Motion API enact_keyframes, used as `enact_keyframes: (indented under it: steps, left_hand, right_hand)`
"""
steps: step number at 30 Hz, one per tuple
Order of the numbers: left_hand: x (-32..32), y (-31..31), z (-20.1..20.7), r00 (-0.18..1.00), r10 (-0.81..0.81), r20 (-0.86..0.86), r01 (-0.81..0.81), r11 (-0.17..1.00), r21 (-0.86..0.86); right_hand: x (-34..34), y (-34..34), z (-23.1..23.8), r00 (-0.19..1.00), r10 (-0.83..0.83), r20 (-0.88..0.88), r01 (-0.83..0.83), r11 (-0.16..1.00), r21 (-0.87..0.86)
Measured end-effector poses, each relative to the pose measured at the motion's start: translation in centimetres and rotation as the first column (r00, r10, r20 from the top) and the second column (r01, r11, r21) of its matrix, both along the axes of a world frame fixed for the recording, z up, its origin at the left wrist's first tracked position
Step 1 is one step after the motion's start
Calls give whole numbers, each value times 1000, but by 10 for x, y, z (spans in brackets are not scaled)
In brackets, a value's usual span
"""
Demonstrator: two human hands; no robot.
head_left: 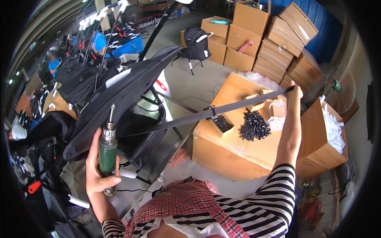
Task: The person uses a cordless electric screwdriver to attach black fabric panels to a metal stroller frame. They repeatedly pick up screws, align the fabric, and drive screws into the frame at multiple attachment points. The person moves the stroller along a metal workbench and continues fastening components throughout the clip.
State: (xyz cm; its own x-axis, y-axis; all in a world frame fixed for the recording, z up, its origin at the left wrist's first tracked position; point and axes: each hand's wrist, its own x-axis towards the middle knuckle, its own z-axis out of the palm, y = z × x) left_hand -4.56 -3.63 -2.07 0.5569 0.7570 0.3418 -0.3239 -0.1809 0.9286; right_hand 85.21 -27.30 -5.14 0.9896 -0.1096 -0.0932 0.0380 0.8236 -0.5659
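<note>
My left hand [92,170] is wrapped round a green electric screwdriver [107,154], its bit pointing up and away. Gripped in my right hand [296,93], at the end of a stretched-out arm, is the free end of a black webbing strap [248,104]. The strap runs taut leftward to a black fabric stroller seat [123,89], where its other end is hidden. A black buckle [211,112] sits partway along it. Below the strap, a heap of small black plastic parts [254,126] lies on a big carton [216,152], beside a small open box [223,125] of black parts.
An open carton of white tubes [332,129] and a fan [340,87] stand at the right. Stacked cartons [274,59] fill the back right. Another black stroller seat [197,43] stands farther off. Two people in blue [99,41] are among stroller frames at the left.
</note>
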Motion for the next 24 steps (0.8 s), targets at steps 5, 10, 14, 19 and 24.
enact_keyframes:
  steps: [5, 10, 14, 19, 24]
  left_hand:
    - [2, -23, 24, 984, 105, -146, -106, 994, -1]
    - [-1, -19, 20, 988, 65, -139, -57, 997, 59]
    - [2, -18, 18, 984, 100, -148, -78, 986, 149]
    - [3, -17, 23, 985, 88, -150, -66, 986, 151]
    - [9, -17, 19, 987, 134, -91, -118, 979, 164]
  right_hand:
    - [-94, 122, -8, 977, 174, 126, -110, 907, -406]
    - [-327, 209, 22, 738, 495, 458, -8, 685, -728]
    - [-502, 268, -5, 446, 680, 582, 166, 576, -800]
    - [-611, 316, -16, 216, 581, 784, 124, 780, -613]
    - [-633, 335, -10, 191, 513, 837, 253, 798, -547]
